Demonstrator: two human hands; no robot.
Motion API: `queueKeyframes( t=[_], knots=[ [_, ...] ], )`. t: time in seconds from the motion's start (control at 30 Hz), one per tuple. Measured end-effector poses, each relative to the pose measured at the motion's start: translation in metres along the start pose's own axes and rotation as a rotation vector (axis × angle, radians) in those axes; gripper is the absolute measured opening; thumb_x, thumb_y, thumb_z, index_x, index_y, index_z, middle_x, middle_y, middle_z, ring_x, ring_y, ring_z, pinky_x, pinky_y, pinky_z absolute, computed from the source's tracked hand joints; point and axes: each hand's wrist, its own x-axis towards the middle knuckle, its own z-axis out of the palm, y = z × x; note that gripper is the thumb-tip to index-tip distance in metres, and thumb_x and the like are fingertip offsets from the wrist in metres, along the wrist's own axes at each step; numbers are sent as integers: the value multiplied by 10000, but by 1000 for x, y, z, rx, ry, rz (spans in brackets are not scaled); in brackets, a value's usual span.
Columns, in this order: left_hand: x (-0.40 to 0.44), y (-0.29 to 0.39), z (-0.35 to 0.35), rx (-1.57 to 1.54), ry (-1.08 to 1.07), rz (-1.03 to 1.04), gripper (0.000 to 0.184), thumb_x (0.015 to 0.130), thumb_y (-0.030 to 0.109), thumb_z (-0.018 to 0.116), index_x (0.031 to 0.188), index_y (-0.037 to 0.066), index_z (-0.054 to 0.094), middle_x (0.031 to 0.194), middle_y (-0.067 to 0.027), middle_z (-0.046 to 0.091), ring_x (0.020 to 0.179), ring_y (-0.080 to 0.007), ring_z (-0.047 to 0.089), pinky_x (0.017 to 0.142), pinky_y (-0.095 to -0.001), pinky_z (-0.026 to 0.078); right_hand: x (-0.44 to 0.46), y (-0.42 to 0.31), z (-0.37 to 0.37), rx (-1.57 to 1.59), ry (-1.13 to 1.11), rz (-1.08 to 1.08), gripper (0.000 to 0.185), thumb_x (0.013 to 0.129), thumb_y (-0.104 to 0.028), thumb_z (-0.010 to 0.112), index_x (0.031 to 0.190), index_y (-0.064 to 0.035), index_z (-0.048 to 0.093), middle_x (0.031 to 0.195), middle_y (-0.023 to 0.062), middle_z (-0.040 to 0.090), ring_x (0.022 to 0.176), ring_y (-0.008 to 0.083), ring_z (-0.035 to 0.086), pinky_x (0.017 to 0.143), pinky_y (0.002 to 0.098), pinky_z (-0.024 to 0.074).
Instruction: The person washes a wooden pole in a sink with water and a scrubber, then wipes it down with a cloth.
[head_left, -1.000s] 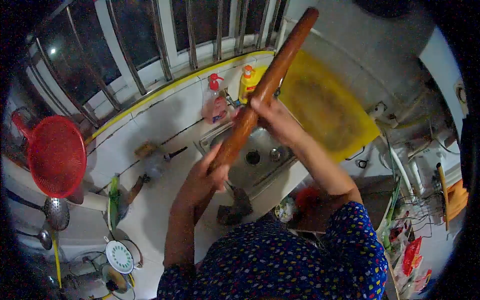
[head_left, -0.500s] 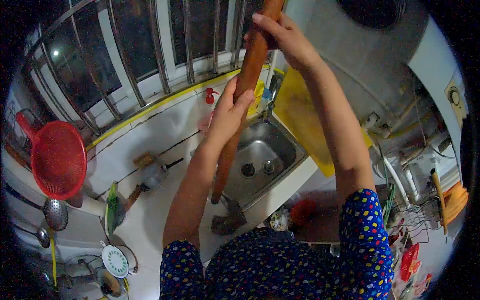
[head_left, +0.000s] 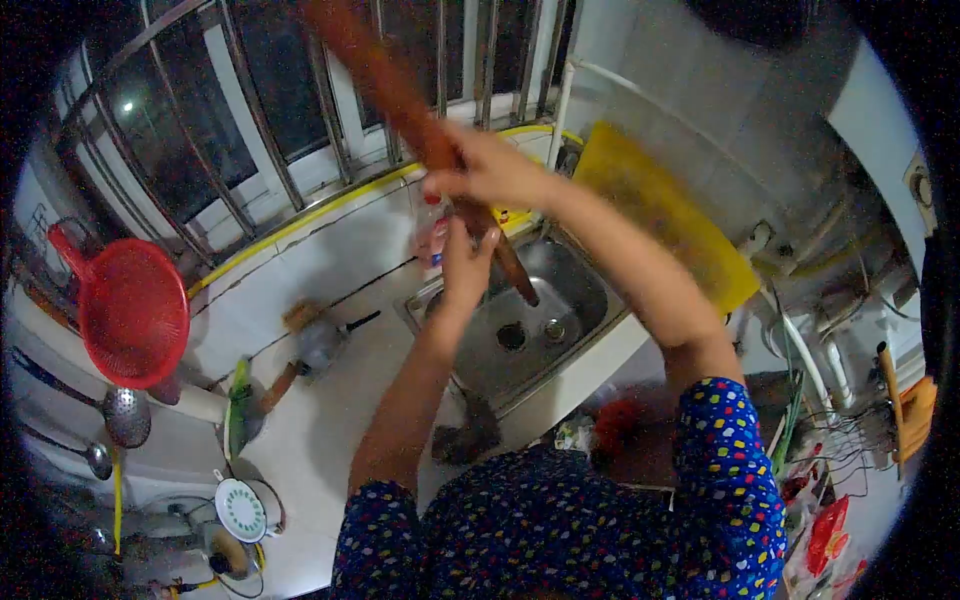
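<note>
A long brown wooden rolling pin (head_left: 390,95) slants across the view, its upper end blurred toward the window and its narrow end over the metal sink (head_left: 585,300). My right hand (head_left: 490,175) is wrapped round the pin near its middle. Lower down, my left hand (head_left: 466,268) has its fingers closed about the same pin, partly hiding it. Behind the hands, a clear bottle (head_left: 428,232) with a red top stands against the tiled wall. A dark cloth (head_left: 467,437) lies by the sink's near left corner.
A yellow board (head_left: 665,215) leans right of the sink. On the left hang a red strainer (head_left: 135,310) and a slotted spoon (head_left: 127,415). A white lidded pot (head_left: 241,510) stands on the counter. Metal bars (head_left: 320,100) cross the window.
The rolling pin has swung over: its upper end moved left and its narrow end moved right over the sink. My right hand came down and left; my left hand dropped lower.
</note>
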Motion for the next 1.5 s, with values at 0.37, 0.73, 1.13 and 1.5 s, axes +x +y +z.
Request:
queueKeyframes(
  t=[0.37,0.73,1.13,1.5],
  knots=[
    [-147,-86,2,21,22,-679,230,879,171,609,1038,13,560,975,-91,595,905,-171,567,795,-301,453,-98,26,216,-468,-312,-61,512,747,-162,653,1238,-189,510,929,89,630,866,280,656,665,405,525],
    [-208,-108,-9,-13,-129,-916,201,890,195,582,1002,29,584,929,-71,597,850,-156,560,751,-290,458,-137,60,293,-402,-248,-231,376,804,-163,552,1180,-179,553,898,86,593,925,262,625,732,395,524],
    [-245,-108,-15,53,-675,-1085,194,901,221,552,962,46,609,879,-49,600,789,-139,553,704,-278,464,-132,96,350,6,-854,16,448,670,-200,741,1099,-155,617,1056,93,636,1020,311,605,840,439,493],
    [-94,-217,15,-471,-704,-963,208,929,220,448,861,108,610,670,-6,566,489,-93,454,423,-250,353,-249,198,228,544,313,763,204,921,-105,593,1109,-46,644,1040,41,650,971,148,603,865,287,468]
  ],
)
